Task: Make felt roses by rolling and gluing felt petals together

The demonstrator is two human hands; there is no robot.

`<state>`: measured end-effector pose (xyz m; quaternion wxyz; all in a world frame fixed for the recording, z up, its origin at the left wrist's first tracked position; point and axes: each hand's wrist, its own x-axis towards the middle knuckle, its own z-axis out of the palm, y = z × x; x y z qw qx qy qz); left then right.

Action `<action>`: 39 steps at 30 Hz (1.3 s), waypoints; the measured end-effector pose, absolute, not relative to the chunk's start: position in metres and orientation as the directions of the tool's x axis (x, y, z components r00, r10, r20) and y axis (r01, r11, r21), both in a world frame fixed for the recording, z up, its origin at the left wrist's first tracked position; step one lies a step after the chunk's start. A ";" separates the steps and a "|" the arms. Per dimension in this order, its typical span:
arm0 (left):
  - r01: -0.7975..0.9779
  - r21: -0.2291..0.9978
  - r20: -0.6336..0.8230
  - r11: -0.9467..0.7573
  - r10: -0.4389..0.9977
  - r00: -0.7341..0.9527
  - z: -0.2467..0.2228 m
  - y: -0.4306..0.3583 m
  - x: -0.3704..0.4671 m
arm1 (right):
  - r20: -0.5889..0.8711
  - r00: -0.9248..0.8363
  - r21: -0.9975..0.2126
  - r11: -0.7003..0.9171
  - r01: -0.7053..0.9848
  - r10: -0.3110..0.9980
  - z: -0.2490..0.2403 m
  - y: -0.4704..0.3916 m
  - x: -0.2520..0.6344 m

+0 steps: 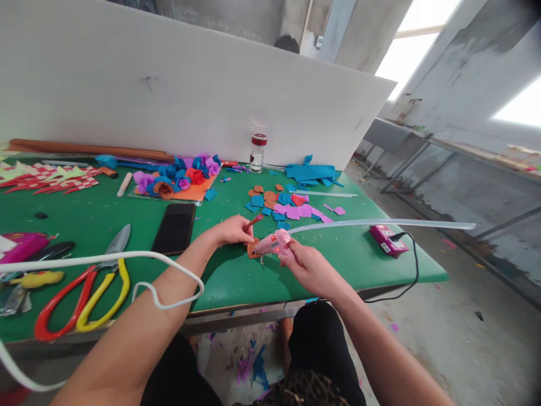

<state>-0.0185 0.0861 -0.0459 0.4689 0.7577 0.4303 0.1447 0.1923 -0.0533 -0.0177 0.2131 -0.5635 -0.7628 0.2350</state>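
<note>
While the left hand (234, 230) pinches a thin brown stick (254, 220), the right hand (305, 260) grips a pink plastic glue gun (273, 244), its nozzle at a brown paper piece (252, 248).

We log the phone (173, 229) as black, the worktop (224, 276) green. Left of the phone: scissors (109, 265), one handle red, one yellow; farther left, strips (78, 183) in red-and-white check and pale green. Behind it: flowers (196, 176) in blue, purple, red, brown. Right of it: pink glue gun (273, 243), scraps (305, 211) in blue, brown, lilac, red; magenta power box (385, 241).
</note>
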 end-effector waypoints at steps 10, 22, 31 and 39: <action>0.541 0.815 -0.195 -0.208 0.781 0.593 -0.046 0.087 -0.019 | 0.050 -0.274 -0.574 0.252 0.779 0.960 -0.017 -0.053 0.191; 0.526 0.821 -0.191 -0.220 0.763 0.617 -0.050 0.090 -0.020 | 0.028 -0.263 -0.532 0.238 0.813 0.964 -0.013 -0.053 0.190; 0.515 0.826 -0.172 -0.227 0.769 0.615 -0.050 0.090 -0.020 | 0.016 -0.254 -0.494 0.229 0.839 0.967 -0.011 -0.053 0.190; 0.507 0.834 -0.168 -0.220 0.773 0.612 -0.053 0.091 -0.021 | 0.027 -0.262 -0.470 0.244 0.848 0.965 -0.013 -0.052 0.194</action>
